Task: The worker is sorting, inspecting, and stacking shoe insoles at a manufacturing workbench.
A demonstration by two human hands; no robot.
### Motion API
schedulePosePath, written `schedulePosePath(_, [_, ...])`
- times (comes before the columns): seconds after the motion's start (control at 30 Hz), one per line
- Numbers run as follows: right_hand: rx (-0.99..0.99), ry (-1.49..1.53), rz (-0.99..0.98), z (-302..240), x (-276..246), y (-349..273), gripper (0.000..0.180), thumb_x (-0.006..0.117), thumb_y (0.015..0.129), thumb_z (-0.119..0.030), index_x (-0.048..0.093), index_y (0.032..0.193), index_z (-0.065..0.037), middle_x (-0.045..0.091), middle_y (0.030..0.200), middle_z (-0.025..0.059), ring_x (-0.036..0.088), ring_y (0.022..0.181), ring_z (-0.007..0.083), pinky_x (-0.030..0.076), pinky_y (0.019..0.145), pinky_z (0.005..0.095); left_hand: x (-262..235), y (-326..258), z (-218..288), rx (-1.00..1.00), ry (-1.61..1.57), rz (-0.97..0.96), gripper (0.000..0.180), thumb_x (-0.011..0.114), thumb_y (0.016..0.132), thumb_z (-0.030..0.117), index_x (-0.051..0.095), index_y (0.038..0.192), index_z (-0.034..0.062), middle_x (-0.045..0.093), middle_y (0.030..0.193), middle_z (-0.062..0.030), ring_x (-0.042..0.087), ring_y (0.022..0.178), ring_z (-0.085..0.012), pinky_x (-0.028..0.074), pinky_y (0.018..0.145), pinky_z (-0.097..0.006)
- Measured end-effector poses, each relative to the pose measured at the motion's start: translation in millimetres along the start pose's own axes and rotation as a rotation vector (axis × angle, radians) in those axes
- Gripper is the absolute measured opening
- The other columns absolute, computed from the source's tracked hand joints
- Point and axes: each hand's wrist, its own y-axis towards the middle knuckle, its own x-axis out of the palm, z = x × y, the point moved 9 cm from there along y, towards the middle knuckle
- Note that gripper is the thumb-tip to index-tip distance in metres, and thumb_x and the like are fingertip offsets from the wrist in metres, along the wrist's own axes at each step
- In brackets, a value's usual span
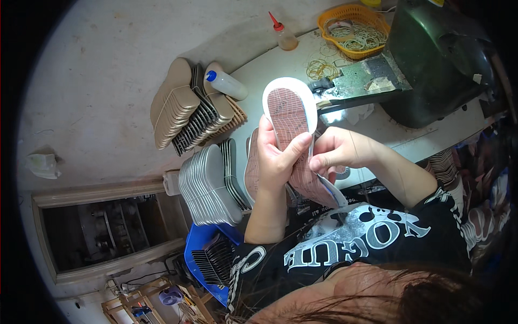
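My left hand (275, 159) grips a shoe sole (290, 110) around its middle, thumb across its reddish patterned face. The sole has a white rim and stands up from the hand, toe end toward the lit table. My right hand (334, 153) is closed in a pinch at the sole's right edge, fingertips touching it just beside my left thumb. More soles (252, 164) lie behind my left hand, partly hidden.
Fanned stacks of beige and grey soles (189, 110) and light grey soles (208, 186) lie to the left. A squeeze bottle (226, 85), a red-tipped glue bottle (283, 33), an orange basket of rubber bands (356, 24) and a dark machine (431, 59) stand on the white table (388, 129). A blue bin (208, 254) sits below.
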Motion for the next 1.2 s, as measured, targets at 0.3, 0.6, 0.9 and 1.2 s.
schedulePosePath(0.3, [-0.449,-0.628,0.337,-32.3,-9.3,-12.4,0.026,0.064,0.087,-0.021,0.068,0.075,0.001,0.055,0.053,0.0014,0.046,0.044,0.0066,0.037,0.042,0.0250,-9.3,5.5,-8.9,0.021,0.379,-0.006,0.071,0.082,0.064,0.006,0.042,0.123,-0.0010,0.057,0.113,-0.0116,0.058,0.101,-0.0170,0.048,0.088,-0.031])
schedulePosePath(0.6, [-0.167,-0.345,0.198,10.9,-9.0,-4.9,0.029,0.063,0.090,-0.026,0.066,0.099,0.001,0.065,0.076,0.0025,0.056,0.067,0.0076,0.049,0.063,0.0263,-43.4,44.1,-16.7,-0.012,-0.080,0.196,0.046,0.069,0.078,0.000,0.049,0.118,-0.0016,0.060,0.105,-0.0074,0.060,0.090,-0.0123,0.048,0.082,-0.026])
schedulePosePath(0.9, [-0.199,-0.063,0.464,18.9,-33.8,-12.3,0.028,0.061,0.091,-0.031,0.066,0.088,-0.004,0.055,0.064,-0.0032,0.043,0.044,0.0030,0.030,0.036,0.0190,-59.9,85.5,-47.1,-0.016,0.530,0.178,0.045,0.076,0.075,0.014,0.054,0.110,-0.0039,0.061,0.107,-0.0129,0.060,0.096,-0.0193,0.049,0.084,-0.032])
schedulePosePath(1.2, [-0.125,0.070,0.013,24.7,-24.7,5.6,0.048,0.055,0.093,-0.044,0.068,0.090,0.002,0.068,0.078,0.0058,0.064,0.069,0.0109,0.051,0.062,0.0231,-9.0,25.9,-3.1,-0.056,0.011,0.012,0.058,0.070,0.077,0.002,0.040,0.126,-0.0035,0.057,0.117,-0.0117,0.057,0.106,-0.0170,0.043,0.094,-0.032])
